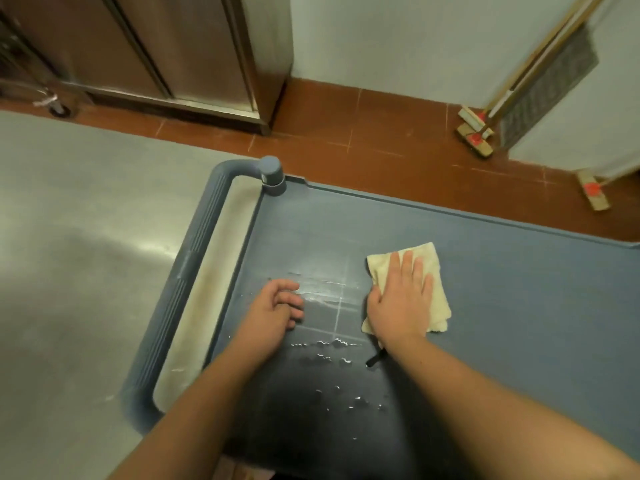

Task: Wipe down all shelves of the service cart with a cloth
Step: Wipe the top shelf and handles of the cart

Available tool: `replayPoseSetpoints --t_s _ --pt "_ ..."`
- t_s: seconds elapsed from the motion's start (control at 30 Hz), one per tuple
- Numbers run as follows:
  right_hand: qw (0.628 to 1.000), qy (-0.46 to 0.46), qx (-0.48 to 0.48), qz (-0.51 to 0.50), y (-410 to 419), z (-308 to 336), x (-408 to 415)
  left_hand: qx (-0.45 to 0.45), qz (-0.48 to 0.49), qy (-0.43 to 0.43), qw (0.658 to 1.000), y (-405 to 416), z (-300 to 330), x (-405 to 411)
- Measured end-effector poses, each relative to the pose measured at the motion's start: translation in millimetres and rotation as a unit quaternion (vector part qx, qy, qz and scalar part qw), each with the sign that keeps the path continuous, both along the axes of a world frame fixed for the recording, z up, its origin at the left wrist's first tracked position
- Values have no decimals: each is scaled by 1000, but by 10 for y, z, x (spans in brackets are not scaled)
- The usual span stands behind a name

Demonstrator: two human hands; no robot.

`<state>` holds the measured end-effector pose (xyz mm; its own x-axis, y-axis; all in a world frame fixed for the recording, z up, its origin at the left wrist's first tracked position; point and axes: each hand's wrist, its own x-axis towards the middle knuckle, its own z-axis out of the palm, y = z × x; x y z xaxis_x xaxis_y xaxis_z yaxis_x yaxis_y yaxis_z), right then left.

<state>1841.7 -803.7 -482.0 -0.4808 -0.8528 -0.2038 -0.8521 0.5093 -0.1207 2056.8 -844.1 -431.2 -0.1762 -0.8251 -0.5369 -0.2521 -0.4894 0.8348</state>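
Pressing our right hand flat on the cream cloth, fingers straight and a little apart, we hold it on the top shelf of the cart. Our left hand rests beside it, fingers loosely curled, holding nothing. Water drops sit below our fingers.
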Motion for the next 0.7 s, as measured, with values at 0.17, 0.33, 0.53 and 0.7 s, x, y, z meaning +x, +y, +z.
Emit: replayPoseSetpoints --t_s 0.17,0.33,0.53,0.7 --pt "1000 -5 -10 17 -213 -18 451 13 43 6 999 9 17 481" --pt "994 -36 -28 104 -373 -13 1080 9 59 13 998 124 79 702" --pt "987 -76 -43 133 -466 46 1426 -1 86 12 996 270 186 812" --pt "947 -272 -145 93 -425 101 1352 -4 89 -4 996 328 248 760"
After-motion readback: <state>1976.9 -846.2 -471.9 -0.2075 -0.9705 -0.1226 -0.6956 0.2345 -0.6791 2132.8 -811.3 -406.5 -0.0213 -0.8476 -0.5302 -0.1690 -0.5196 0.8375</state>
